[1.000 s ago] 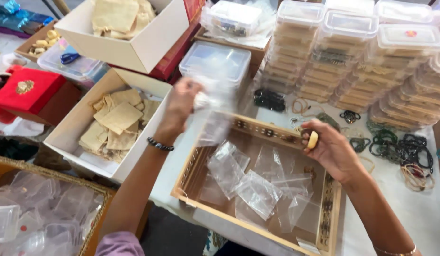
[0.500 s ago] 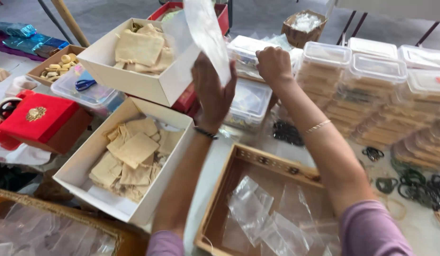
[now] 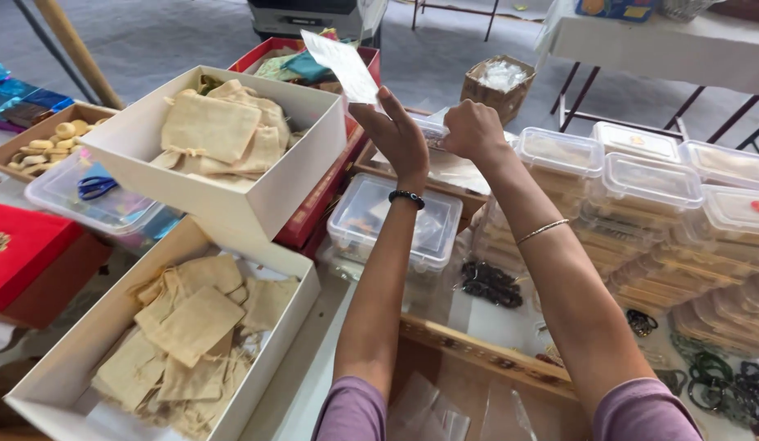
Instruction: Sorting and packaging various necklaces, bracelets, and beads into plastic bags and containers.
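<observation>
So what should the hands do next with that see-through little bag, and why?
Probably bring it back down toward the wooden tray. The left hand holds the clear plastic bag raised high above the boxes, and the right hand is closed beside it, maybe pinching its lower edge; what it grips is unclear. More clear bags lie in that tray, so lowering it looks sensible.

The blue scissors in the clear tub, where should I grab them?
Take the blue scissors by the looped handles, coming straight down from above: they lie flat in the open clear tub, and the white box overhangs its right side.
</observation>
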